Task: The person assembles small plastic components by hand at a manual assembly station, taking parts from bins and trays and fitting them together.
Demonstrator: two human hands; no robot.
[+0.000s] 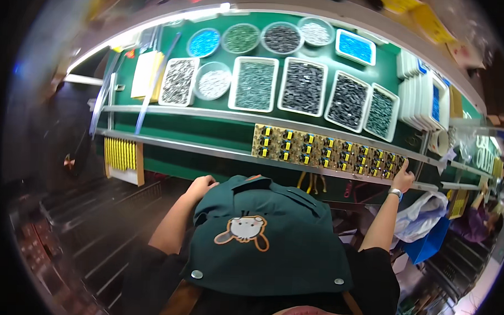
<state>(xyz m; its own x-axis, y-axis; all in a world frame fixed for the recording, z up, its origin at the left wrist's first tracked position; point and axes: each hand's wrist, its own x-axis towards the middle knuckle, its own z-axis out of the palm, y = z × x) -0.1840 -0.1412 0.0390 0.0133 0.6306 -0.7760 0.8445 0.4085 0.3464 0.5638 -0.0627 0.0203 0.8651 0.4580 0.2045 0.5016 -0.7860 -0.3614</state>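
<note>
A long tan circuit board panel point(319, 150), set with rows of yellow and black parts, lies along two metal rails point(224, 151) in front of me. My right hand point(405, 178) is closed at the panel's right end, a finger laid on its edge; a watch is on that wrist. To the left, my left hand point(202, 185) is beside my dark green apron point(294, 214), well apart from the panel. Its fingers are curled, and whatever they may hold is hidden.
Beyond the rails stand white trays point(253, 84) and round tubs point(242, 39) of small parts. Stacked white trays point(418, 99) rise at the right. A yellow-striped rack point(120, 154) hangs at the left, a blue bin point(426, 241) at the right. Another person point(477, 221) is far right.
</note>
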